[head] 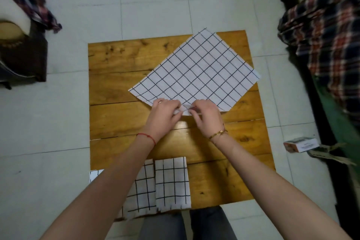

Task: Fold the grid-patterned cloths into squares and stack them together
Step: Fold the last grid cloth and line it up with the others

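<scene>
Both hands meet at the middle of the frame, fingers curled — the left hand [162, 114] and the right hand [206, 116] each pinch the near corner of the unfolded grid cloth [196, 70], lifting that corner slightly off the wooden surface [116, 91]. A red thread circles the left wrist and a gold bracelet the right. Nearest the camera, at the lower centre of the frame, two folded grid cloths lie side by side on the near edge of the surface: the right folded cloth [172, 183] is fully visible and roughly square, the left folded cloth [142, 193] partly hidden under the left forearm. The two touch or nearly touch along their inner edges. Beyond the hands, the unfolded cloth lies flat, turned like a diamond, its far corner reaching past the far edge of the surface in the upper centre. On the tiled floor at the right edge sits a small box [301, 144]; a plaid fabric [319, 31] fills the upper right — another plaid piece hangs in the upper left.
</scene>
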`<state>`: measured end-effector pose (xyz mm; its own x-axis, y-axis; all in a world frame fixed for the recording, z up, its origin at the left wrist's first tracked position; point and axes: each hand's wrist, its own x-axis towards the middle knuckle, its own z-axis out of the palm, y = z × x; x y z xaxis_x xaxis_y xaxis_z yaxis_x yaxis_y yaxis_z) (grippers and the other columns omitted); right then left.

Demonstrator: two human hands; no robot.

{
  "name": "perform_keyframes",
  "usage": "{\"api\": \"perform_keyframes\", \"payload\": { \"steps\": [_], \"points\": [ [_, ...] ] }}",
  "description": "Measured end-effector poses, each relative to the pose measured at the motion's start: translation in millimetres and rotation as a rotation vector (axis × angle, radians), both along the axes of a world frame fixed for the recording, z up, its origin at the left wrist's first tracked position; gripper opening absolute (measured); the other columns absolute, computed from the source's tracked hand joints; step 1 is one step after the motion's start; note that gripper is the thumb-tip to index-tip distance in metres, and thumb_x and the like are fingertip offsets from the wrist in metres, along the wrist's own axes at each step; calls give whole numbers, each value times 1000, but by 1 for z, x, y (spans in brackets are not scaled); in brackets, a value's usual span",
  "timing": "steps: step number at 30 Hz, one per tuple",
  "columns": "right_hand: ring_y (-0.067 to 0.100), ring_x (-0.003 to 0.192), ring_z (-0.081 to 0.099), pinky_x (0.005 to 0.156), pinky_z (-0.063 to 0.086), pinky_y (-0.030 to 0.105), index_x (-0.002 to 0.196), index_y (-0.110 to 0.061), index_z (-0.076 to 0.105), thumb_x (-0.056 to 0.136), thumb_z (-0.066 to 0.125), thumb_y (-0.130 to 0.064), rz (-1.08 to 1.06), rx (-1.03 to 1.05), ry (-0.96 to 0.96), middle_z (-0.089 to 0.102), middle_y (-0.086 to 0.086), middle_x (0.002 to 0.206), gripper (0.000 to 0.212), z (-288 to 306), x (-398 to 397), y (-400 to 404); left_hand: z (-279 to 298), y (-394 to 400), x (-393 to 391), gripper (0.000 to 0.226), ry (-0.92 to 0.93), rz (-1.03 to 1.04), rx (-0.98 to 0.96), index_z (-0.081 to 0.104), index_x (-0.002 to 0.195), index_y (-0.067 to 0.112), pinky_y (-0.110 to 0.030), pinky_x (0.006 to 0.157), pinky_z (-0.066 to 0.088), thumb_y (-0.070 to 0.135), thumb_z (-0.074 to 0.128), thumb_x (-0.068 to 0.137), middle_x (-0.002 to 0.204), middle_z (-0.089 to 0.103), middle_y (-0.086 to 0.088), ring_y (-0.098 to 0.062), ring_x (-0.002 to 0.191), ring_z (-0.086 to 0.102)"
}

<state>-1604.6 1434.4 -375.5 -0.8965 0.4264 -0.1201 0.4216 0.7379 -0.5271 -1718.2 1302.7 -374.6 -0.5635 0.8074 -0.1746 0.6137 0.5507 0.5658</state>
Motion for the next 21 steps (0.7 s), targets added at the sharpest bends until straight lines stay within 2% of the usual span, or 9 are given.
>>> {"api": "perform_keyframes", "payload": {
  "steps": [4,8,12,14,17,21],
  "points": [
    [22,73,52,68,34,29,77,-16,56,86,60,-18,-15,10,94,49,-10,69,10,50,-6,8,48,-3,-8,9,36,-15,37,54,82,21,-36,95,38,27,61,86,71,57,10,-15,70,50],
    [19,75,56,67,41,29,80,-13,62,85,62,-21,-102,-65,161,63,-1,74,10,104,-9,25,95,-13,-13,12,77,41,45,64,95,23,-34,96,34,28,67,84,84,67,7,-17,84,60],
    [16,75,59,64,37,22,80,-11,65,85,66,-20,-143,-141,256,65,-2,76,11,164,-5,42,148,-21,-17,4,154,134,96,68,86,21,-34,91,40,25,67,85,82,69,5,-19,84,64],
    [17,74,58,64,35,20,83,-10,67,85,67,-21,-128,-114,287,66,0,76,12,191,0,51,175,-24,-18,5,198,166,119,67,84,22,-35,91,43,27,66,86,82,69,5,-18,82,64],
    [15,64,51,58,28,23,71,-13,61,84,67,-24,-122,-73,313,56,-4,63,18,225,4,63,209,-26,-19,9,274,185,147,66,82,24,-39,91,45,32,67,86,82,70,8,-17,82,65],
    [17,65,54,56,26,24,71,-13,65,85,66,-29,-81,-22,318,58,-3,62,21,268,15,80,257,-31,-16,11,354,190,178,64,83,25,-39,92,46,35,67,85,78,67,12,-12,79,65]
  ]
}}
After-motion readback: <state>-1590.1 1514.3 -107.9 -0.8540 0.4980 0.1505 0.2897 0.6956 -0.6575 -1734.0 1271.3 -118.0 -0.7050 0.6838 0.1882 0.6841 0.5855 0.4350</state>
